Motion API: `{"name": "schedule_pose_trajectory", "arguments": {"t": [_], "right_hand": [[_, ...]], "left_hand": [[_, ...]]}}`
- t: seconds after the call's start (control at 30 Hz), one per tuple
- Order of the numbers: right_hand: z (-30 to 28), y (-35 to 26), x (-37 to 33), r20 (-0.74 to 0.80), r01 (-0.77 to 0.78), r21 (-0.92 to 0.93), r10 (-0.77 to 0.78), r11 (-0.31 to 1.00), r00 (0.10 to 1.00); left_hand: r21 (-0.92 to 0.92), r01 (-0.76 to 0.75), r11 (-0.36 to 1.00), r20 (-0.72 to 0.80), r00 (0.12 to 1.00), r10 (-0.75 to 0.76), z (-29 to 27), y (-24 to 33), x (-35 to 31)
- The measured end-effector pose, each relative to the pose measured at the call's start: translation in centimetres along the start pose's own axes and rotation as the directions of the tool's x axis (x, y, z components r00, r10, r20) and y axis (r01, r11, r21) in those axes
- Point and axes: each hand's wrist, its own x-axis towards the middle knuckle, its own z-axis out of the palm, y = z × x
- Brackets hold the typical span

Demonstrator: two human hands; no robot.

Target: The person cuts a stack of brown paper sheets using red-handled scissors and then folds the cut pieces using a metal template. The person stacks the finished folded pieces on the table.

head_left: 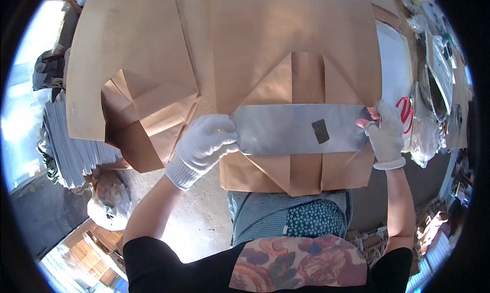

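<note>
A flat grey metal plate [278, 129] with a small dark patch lies across a brown paper bag [307, 81], whose end is folded open into a diamond shape. My left hand [206, 139], in a white knitted glove, grips the plate's left end with curled fingers. At the right end, my right hand [386, 132] pinches the plate between thumb and fingers; its glove leaves pink fingertips bare. Flaps of the bag's folded end show above and below the plate. Beneath the plate, the bag's middle is hidden.
To the left lies another brown paper bag [153, 106] with its end partly opened. Red-handled scissors [405, 114] rest at the right, near clear plastic [424, 137]. A stack of pale sheets [76, 139] stands at far left, above a plastic sack [108, 206].
</note>
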Motion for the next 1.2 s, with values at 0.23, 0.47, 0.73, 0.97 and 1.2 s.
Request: {"name": "schedule_pose_trajectory", "arguments": {"t": [0.23, 0.47, 0.73, 0.97, 1.2], "right_hand": [[-2.0, -3.9, 3.5, 0.233, 0.331, -0.356, -0.259, 0.874, 0.937], [-3.6, -2.5, 4.1, 0.542, 0.027, 0.021, -0.034, 0.999, 0.840], [-2.9, -1.3, -2.3, 0.267, 0.455, -0.026, -0.432, 0.890, 0.861], [-1.7, -2.0, 0.3, 0.284, 0.441, -0.111, -0.396, 0.891, 0.873], [-0.9, -1.3, 2.4, 0.142, 0.364, -0.143, -0.345, 0.920, 0.928]], "left_hand": [[0.488, -0.084, 0.869, 0.130, 0.991, 0.023, 3.2, 6.1, 2.0], [0.441, -0.142, 0.886, 0.178, 0.982, 0.069, 6.2, 5.4, 4.1], [0.173, 0.096, 0.980, -0.154, 0.986, -0.069, 7.6, 5.0, 2.4], [0.251, 0.420, 0.872, -0.177, 0.906, -0.385, 6.2, 7.1, 5.5], [0.176, 0.477, 0.861, -0.277, 0.863, -0.422, 5.1, 4.7, 10.3]]}}
